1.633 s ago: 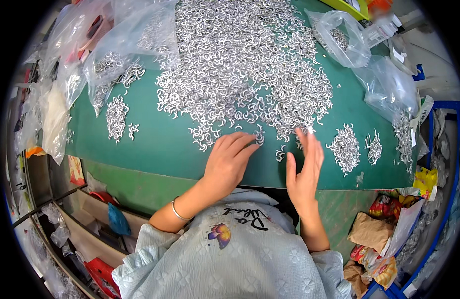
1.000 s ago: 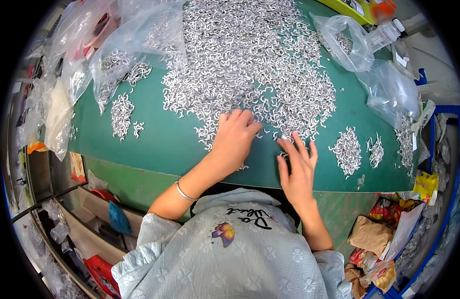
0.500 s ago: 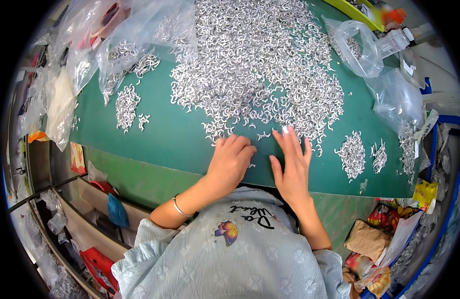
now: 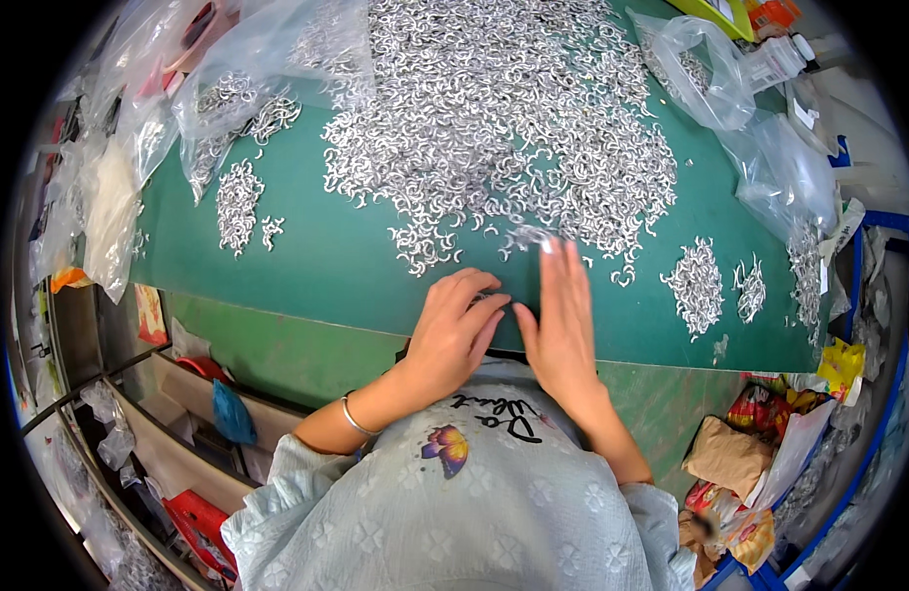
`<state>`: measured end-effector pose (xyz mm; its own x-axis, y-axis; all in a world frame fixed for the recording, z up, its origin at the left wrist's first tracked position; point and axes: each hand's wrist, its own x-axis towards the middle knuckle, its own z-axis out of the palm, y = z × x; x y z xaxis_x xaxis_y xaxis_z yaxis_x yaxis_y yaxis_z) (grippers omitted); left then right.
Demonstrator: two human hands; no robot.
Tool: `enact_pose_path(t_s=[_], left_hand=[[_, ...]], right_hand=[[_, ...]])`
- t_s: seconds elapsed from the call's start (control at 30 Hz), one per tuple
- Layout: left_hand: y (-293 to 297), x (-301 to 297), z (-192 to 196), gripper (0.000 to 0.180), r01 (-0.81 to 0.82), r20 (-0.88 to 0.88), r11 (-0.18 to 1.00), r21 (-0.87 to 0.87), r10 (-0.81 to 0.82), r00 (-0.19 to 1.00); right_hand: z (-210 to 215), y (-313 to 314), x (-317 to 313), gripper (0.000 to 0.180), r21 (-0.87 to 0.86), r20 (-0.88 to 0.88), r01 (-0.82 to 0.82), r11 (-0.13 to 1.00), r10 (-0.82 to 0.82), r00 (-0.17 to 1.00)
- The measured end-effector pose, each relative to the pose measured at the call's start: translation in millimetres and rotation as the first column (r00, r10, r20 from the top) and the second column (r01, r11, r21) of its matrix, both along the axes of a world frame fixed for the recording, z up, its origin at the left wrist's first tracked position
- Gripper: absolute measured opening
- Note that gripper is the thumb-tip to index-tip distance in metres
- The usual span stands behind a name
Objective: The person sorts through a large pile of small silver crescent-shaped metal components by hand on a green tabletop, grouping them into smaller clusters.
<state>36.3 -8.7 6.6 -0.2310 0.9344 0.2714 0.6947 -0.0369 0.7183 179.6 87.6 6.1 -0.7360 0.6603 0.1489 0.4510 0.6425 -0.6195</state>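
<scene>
A big heap of small silvery crescent-shaped metal pieces [image 4: 474, 118] spreads over the green tabletop [image 4: 346, 276]. My left hand [image 4: 449, 325] is at the table's near edge with its fingers curled in, and a bit of silver metal pieces [image 4: 485, 294] shows between thumb and fingers. How many it holds is hidden. Beside it, my right hand [image 4: 561, 330] lies with fingers stretched out and held together. Its fingertips touch a few loose pieces [image 4: 526, 236] at the heap's near edge, slightly blurred. The two thumbs are close together.
Small separate piles of pieces lie at left [image 4: 239, 207] and right [image 4: 695, 286]. Clear plastic bags [image 4: 267, 59] with pieces stand at the far left, another plastic bag [image 4: 784, 177] at the right. Below are an open drawer [image 4: 178, 433] and a brown paper packet [image 4: 727, 455].
My right hand has shifted left toward my left hand, its spread fingers now together, dragging a few pieces. My left hand has moved slightly down, its thumb now showing.
</scene>
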Motion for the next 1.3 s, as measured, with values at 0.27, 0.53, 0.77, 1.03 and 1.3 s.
enact_pose_path(t_s=[0.27,0.53,0.77,1.03,1.3], left_hand=[[5,-6,-2,0.027,0.019,-0.007,0.999,0.041,-0.019,1.0],[31,18,6,0.037,0.402,-0.142,0.915,0.045,-0.392,0.909],[29,-9,-7,0.036,0.236,-0.28,0.967,-0.093,-0.253,0.926],[30,5,6,0.032,0.223,-0.145,0.974,-0.027,-0.224,0.964],[16,11,-2,0.033,0.256,-0.102,0.965,-0.064,-0.262,0.96]], right_hand=[[3,20,27,0.059,0.06,0.006,0.354,0.933,-0.355,0.935],[1,23,25,0.052,0.073,-0.07,0.193,0.979,-0.188,0.98],[3,0,47,0.053,0.093,0.009,0.104,0.99,-0.106,0.994],[7,11,40,0.046,0.148,-0.033,0.217,0.965,-0.214,0.976],[5,2,48,0.048,0.089,0.025,0.164,0.983,-0.167,0.986]])
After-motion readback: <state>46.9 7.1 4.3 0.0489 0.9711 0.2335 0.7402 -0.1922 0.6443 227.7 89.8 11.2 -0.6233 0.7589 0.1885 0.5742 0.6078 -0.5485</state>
